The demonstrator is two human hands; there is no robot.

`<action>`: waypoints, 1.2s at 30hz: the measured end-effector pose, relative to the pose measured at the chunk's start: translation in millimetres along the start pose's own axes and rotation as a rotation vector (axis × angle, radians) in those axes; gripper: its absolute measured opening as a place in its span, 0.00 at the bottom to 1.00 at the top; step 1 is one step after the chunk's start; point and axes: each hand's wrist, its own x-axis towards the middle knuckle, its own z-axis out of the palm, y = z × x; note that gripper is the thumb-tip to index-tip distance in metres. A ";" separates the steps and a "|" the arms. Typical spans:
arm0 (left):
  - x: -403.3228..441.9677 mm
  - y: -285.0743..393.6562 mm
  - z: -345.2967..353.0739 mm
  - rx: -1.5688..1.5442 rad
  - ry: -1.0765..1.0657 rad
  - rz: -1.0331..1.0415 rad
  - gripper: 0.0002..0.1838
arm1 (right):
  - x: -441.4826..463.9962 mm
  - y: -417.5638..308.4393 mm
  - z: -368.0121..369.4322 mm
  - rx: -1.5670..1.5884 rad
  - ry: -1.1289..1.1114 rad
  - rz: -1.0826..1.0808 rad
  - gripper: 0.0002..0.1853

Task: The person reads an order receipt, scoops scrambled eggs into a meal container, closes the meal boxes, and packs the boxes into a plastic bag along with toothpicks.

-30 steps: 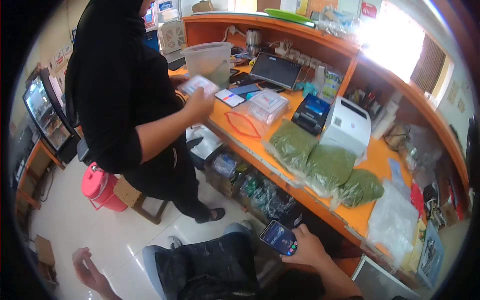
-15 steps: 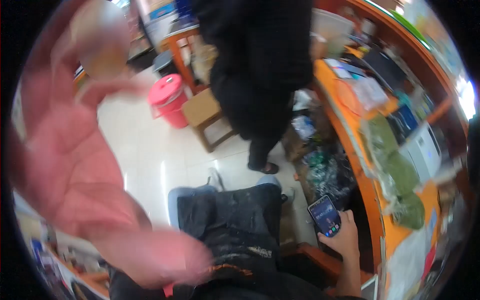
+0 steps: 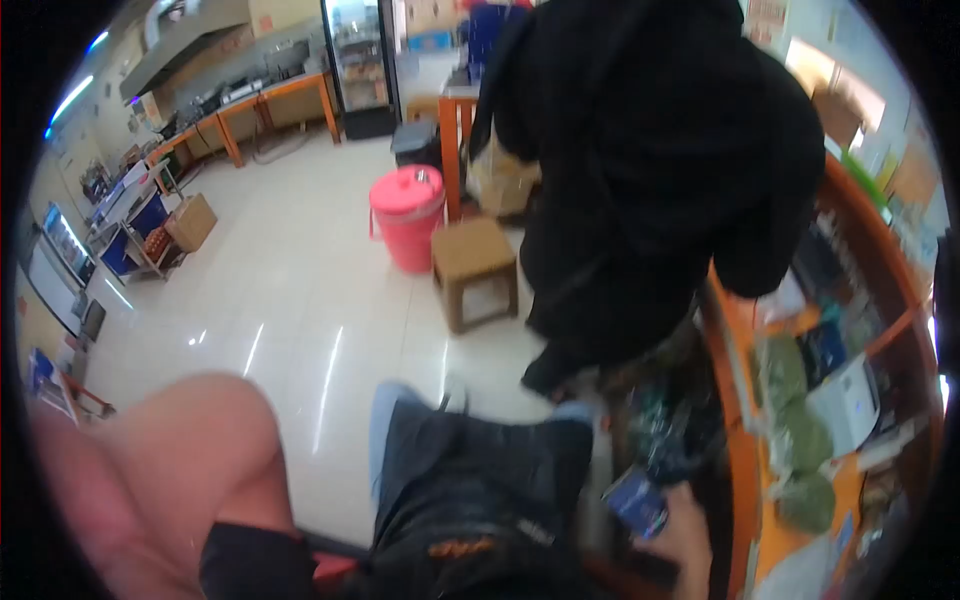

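Note:
My right hand [image 3: 685,535] is closed around a smartphone [image 3: 637,502], low at the right, beside the front of the orange counter. The phone's screen faces up toward me and is blurred. At the lower left, my bent left arm [image 3: 225,430] comes very close to the camera, with a black sleeve on its upper part. What seems to be my left hand [image 3: 75,490] is a pinkish blur at the left edge, and its fingers cannot be made out. A dark apron [image 3: 470,480] covers my lap.
A person in black [image 3: 660,180] bends over the orange counter [image 3: 735,450], where green bundles in clear plastic [image 3: 800,430] lie. Below are dark plastic bags [image 3: 665,430]. Ahead stand a brown stool [image 3: 475,265] and a pink lidded bucket [image 3: 410,220] on the tiled floor.
My left hand, spread open before the camera, has swung down to the lower left. The view has shifted leftward. The person in black now leans over the counter. The phone stays in my right hand.

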 end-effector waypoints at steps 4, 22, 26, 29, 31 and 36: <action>-13.5 9.2 -10.2 0.015 -0.037 -0.033 0.31 | -2.5 5.5 -2.7 -0.056 -0.054 0.048 0.43; -367.0 17.7 94.4 0.039 0.137 -1.868 0.28 | 3.7 -9.8 -10.8 0.023 -0.196 -0.129 0.35; -331.7 73.9 154.4 -0.313 -0.161 -1.858 0.21 | 0.6 -8.6 -15.5 0.035 -0.167 -0.093 0.35; -293.9 72.1 175.9 -0.515 -0.168 -1.776 0.21 | 0.5 1.3 -8.1 0.045 -0.198 -0.125 0.34; -270.8 69.2 187.8 -0.593 -0.175 -1.653 0.23 | -0.7 5.8 -8.1 0.048 -0.218 -0.137 0.34; -231.9 63.5 209.0 -0.723 -0.212 -1.598 0.30 | -4.4 -1.9 -21.6 0.068 -0.237 -0.081 0.34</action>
